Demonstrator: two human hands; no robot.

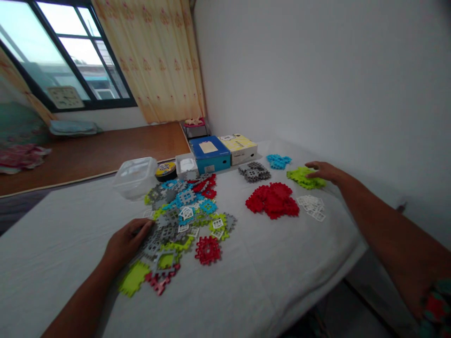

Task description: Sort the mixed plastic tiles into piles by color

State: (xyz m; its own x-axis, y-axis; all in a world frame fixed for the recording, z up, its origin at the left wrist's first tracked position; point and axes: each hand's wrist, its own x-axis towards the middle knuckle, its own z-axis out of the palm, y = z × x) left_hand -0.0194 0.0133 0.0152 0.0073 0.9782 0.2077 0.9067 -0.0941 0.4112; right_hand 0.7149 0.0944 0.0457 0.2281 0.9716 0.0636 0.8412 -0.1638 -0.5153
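My left hand (128, 241) rests at the left edge of a mixed pile of flat, notched plastic building pieces (167, 230) in grey, blue, green, red and white. Its fingers are bent together against grey pieces; whatever they grip is hidden. Over on the right, my right hand (324, 172) reaches across a heap of lime green pieces (305, 178), thumb and fingers apart and touching the heap. Near it lie a red heap (273, 201), white frame pieces (312, 206), a grey heap (254, 172) and a blue heap (278, 161).
Behind the mixed pile stand a clear plastic tub (136, 176), a round black and yellow tin (165, 172), a small white box (186, 165), a blue box (211, 155) and a yellow box (239, 148). A white cloth (246, 291) covers the table, beside a wall.
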